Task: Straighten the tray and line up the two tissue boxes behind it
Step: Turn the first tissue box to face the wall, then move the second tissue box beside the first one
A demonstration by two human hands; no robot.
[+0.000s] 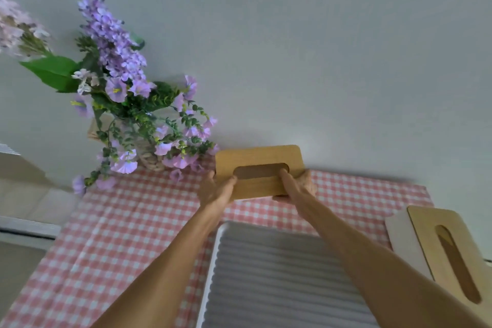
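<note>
One tissue box (259, 158) is gripped at its ends by the left hand (217, 190) and right hand (298, 186), behind the single ribbed tray (279, 274). A second tissue box (442, 250) lies right of the tray on one checked cloth (127, 221), near one flower vase (149, 157).

**Tray + two tissue boxes, where they sit rn**

Tray (266, 274) is white w/ a grey ribbed inside, lying flat at the near middle of the checked cloth, only partly in view. Far tissue box (259, 171) has a wood lid w/ an oval slot, sits behind the tray close to the wall, long side across, gripped at both ends. Second tissue box (442, 250), same wood lid on a pale body, sits just right of the tray, slot running front-to-back, a bit angled.
</note>
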